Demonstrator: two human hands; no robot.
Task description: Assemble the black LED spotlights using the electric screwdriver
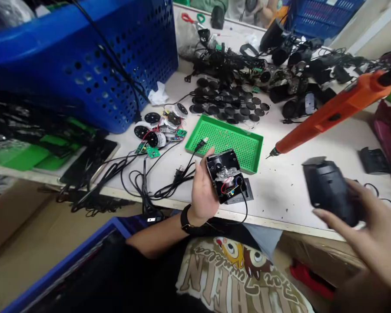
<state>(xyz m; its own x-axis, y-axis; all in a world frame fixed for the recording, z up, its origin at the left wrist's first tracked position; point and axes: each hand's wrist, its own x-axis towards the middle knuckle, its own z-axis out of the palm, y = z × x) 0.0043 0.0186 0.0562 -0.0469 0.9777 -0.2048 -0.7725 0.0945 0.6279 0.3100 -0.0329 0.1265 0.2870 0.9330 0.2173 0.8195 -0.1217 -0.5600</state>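
Note:
My left hand grips an open black plastic housing, with red and black wires and clear parts showing inside. A black cord runs from the housing down past the table edge. My right hand holds a black plastic casing, blurred by motion, above the front of the workbench. An orange electric screwdriver points down and left, its tip just above the bench between my hands. A flat black piece lies under the housing.
A green perforated tray with small screws sits just behind my left hand. Black discs, tangled cables, small circuit boards and loose cords cover the bench. A blue perforated crate stands at the back left.

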